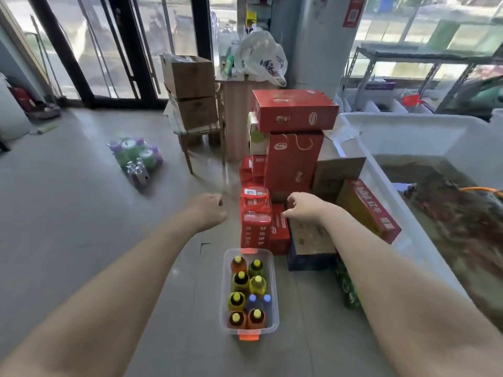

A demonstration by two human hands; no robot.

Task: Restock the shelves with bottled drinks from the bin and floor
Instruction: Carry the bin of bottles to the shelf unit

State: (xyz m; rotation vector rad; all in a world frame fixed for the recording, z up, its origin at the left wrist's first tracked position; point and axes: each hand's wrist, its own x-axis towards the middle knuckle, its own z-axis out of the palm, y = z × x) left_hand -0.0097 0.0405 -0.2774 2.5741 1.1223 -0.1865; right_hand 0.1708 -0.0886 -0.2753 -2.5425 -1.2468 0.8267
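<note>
Both your arms reach forward over the grey floor. Your left hand [209, 210] hangs with its fingers loosely curled under and holds nothing. Your right hand [304, 208] is likewise loosely curled, thumb pointing toward the left hand, and nothing is pinched in it. The two hands are level with each other, with a gap between them, and neither touches anything.

The clear bin [274, 281] with orange latches sits on the floor between your forearms, nearer to you than your hands. Inside it stand upright the yellow-capped bottles [241, 280], seven of them in orange, green and yellow tones. Two blue-capped bottles [252, 298] stand among them toward the near end.

Well off to your left on the floor is a cluster of purple and green bottles [134, 152], with a few silvery ones at its near edge. They are blurred, so you cannot tell more.

Just past the bin's far end stands a stack of red cartons [292, 161], and your right hand appears in front of its lower part. Brown cardboard boxes [190, 91] rest on a wooden stool behind. A large white tub [408, 131] runs along your right side, with a white plastic bag [261, 55] on a stand further back
</note>
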